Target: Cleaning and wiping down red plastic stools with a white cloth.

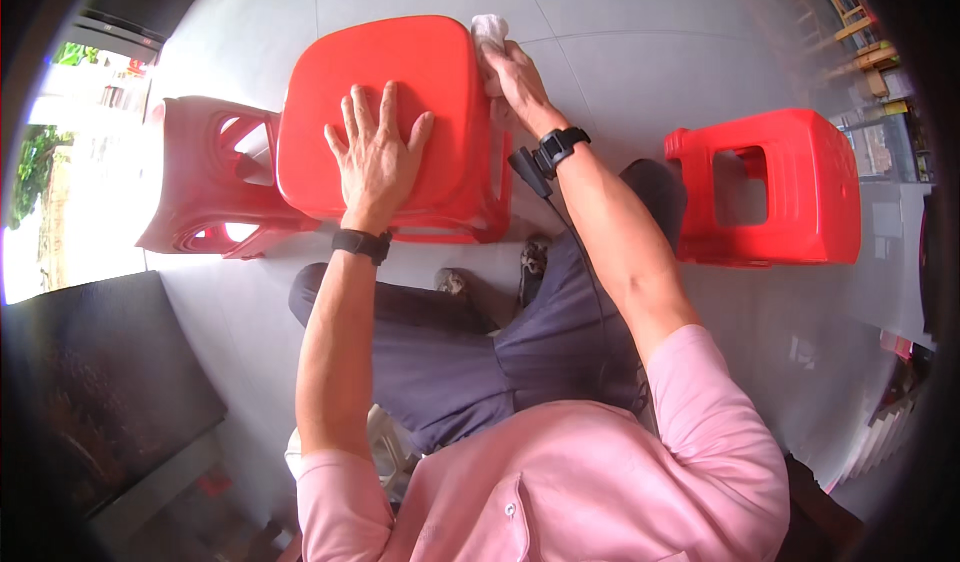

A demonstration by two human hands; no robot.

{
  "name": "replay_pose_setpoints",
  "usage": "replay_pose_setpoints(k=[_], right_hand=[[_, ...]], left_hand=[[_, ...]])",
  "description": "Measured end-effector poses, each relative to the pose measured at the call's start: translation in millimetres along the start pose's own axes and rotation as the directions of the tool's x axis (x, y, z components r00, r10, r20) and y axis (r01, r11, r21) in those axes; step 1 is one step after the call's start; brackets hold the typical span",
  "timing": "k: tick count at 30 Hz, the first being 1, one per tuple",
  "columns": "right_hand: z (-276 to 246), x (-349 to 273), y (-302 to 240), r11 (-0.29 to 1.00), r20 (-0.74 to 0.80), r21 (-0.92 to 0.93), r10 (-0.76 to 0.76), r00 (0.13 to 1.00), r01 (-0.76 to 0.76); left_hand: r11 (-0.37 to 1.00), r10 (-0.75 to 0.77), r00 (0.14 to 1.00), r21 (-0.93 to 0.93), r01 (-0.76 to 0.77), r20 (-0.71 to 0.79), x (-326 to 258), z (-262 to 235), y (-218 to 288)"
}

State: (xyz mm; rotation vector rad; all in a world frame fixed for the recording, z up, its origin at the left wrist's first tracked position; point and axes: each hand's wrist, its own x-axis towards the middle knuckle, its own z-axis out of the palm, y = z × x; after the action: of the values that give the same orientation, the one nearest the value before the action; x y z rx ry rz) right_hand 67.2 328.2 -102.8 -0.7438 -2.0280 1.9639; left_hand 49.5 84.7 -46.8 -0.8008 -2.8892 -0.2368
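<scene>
A red plastic stool stands upright in front of my knees. My left hand lies flat on its seat with the fingers spread. At the seat's far right edge, my right hand is closed on a white cloth, part of which sticks out beyond the fingers. The cloth is against the side of the stool. Some of the right fingers are hidden between the hand and the stool.
A second red stool lies on its side at the left, close against the upright one. Another red stool lies on its side to the right. A black cable hangs from my right wrist. Shelves stand at the far right.
</scene>
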Motion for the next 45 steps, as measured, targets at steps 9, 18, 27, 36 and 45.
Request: replay_pose_setpoints(k=[9, 18, 27, 36, 45], right_hand=[[-6.2, -48.4, -4.1, 0.998, -0.049, 0.059, 0.036, 0.998, -0.033], [8.0, -15.5, 8.3, 0.959, -0.092, -0.27, -0.116, 0.989, 0.087], [35.8, -125.6, 41.6, 0.914, -0.283, -0.044, -0.399, 0.872, 0.404], [6.3, -119.8, 39.4, 0.956, -0.247, 0.267, -0.058, 0.967, 0.125], [29.3, -66.1, -16.4, 0.95, -0.19, -0.082, -0.313, 0.931, 0.303]], left_hand=[[1.0, -0.031, 1.0, 0.006, 0.031, 0.002, -0.6, -1.8, -4.6], [0.999, -0.03, 1.0, 0.018, 0.03, -0.008, -3.4, 1.2, -6.9], [1.0, -0.001, 1.0, -0.008, 0.001, -0.016, 4.0, 1.8, 0.7], [0.999, -0.014, 1.0, -0.046, 0.014, 0.008, -2.9, 0.0, -1.7], [1.0, -0.003, 0.999, -0.027, 0.002, -0.036, -0.3, 4.6, 1.5]])
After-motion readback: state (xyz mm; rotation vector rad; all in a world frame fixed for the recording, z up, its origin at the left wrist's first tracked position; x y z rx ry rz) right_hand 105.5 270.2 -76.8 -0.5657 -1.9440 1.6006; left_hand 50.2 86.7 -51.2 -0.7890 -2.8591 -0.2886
